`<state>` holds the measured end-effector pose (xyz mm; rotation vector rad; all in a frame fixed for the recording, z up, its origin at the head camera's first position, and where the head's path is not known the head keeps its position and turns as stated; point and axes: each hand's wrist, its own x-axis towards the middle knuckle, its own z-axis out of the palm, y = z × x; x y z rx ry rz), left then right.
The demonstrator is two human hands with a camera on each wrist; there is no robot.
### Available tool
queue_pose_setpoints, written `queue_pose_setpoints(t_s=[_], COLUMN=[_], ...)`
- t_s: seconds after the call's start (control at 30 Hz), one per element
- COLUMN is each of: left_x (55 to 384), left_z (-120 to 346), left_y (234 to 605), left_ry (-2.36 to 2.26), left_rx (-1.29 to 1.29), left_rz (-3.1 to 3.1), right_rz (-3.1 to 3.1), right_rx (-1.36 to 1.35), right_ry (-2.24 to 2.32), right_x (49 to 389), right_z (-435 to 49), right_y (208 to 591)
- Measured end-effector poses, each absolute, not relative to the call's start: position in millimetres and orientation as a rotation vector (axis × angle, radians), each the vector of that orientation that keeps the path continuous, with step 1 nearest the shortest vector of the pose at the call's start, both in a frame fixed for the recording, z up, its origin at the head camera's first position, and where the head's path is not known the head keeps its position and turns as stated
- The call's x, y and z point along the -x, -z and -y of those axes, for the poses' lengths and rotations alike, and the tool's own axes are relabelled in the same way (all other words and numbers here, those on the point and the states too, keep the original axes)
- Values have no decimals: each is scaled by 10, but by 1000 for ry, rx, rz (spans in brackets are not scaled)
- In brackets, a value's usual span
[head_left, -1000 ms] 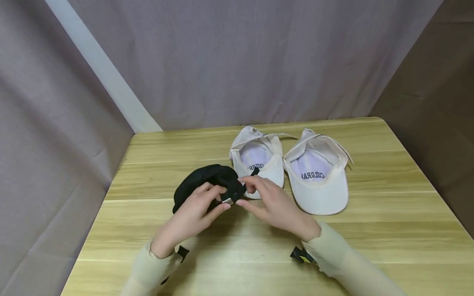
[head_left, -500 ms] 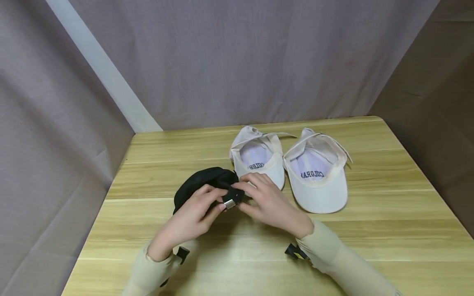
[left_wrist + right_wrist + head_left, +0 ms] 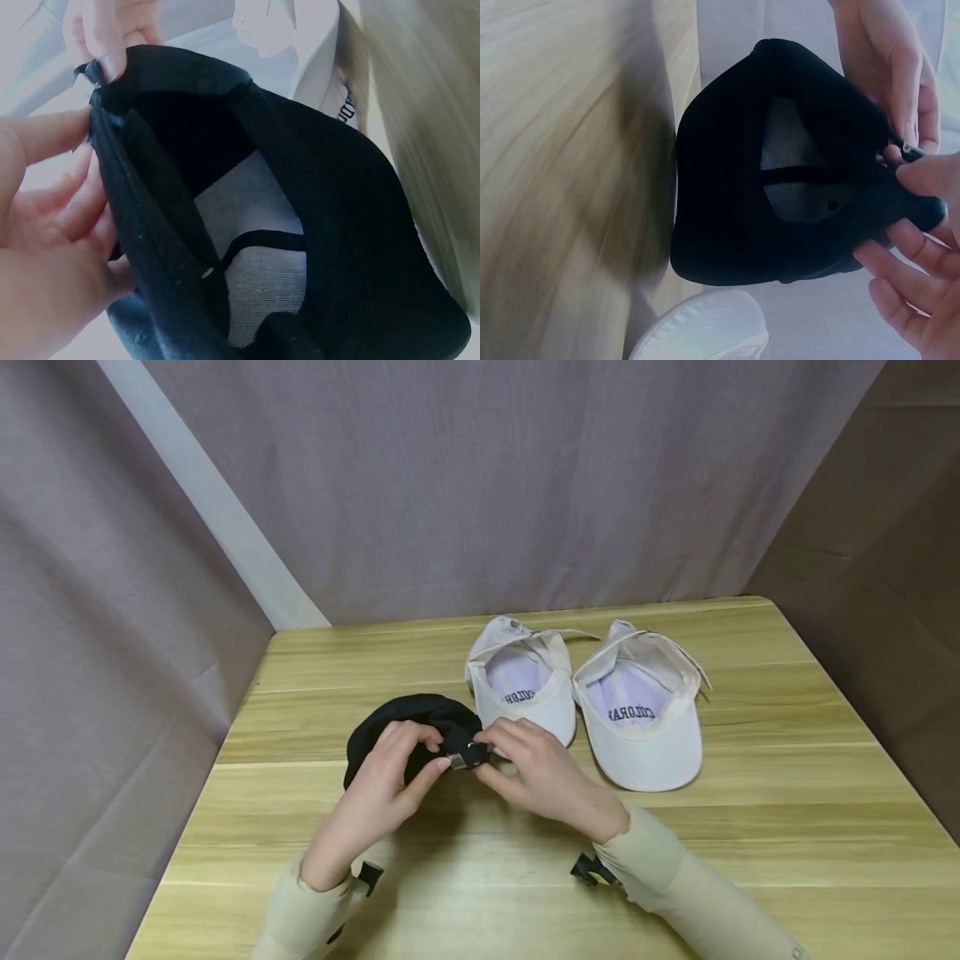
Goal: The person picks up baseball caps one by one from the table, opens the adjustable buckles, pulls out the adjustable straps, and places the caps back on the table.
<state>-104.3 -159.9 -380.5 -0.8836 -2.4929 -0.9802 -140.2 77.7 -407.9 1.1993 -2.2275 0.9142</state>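
A black cap [image 3: 408, 710] is held between both hands over the table, its opening and grey lining [image 3: 266, 289] showing in the left wrist view. My left hand [image 3: 382, 789] pinches its back strap beside a silver metal buckle [image 3: 457, 762]. On the strap's other side, my right hand [image 3: 536, 777] grips the band with thumb and fingers. The right wrist view shows the right thumb close to the buckle [image 3: 910, 149] and the other fingers spread along the black fabric. Whether the strap end passes through the buckle cannot be made out.
Two white caps lie upside down beyond the right hand: a left one [image 3: 551, 714] and a right one [image 3: 652, 760], nearly touching. Dark lettering shows inside both. The wood-grain table [image 3: 480, 893] meets grey curtains [image 3: 525, 485] at the back and left.
The loose strap end that stuck out by the right fingers no longer shows in the head view. Both hands have shifted slightly left, and the buckle has turned.
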Motion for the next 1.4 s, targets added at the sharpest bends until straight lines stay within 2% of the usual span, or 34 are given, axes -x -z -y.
queue_pose_setpoints(t_s=[0.6,1.0,1.27,1.4], left_x=[1102,1094,1079,1072], left_z=[1372,1308,1326,1300], left_y=[3778,3796,3819,3821], left_ry=[611,855,997,1044], left_rx=[762,658,810,783], left_rz=[2560,2820,2848,2841], right_rz=[2210,2215,2212,2202], right_rx=[-997,-911,-853,-856], right_ry=[-1100,-1154,-1274,-1290], right_x=[1344,1287,1261,1260], right_z=[-749,-718,-749,-762], right_y=[4156,4223,4215,4194])
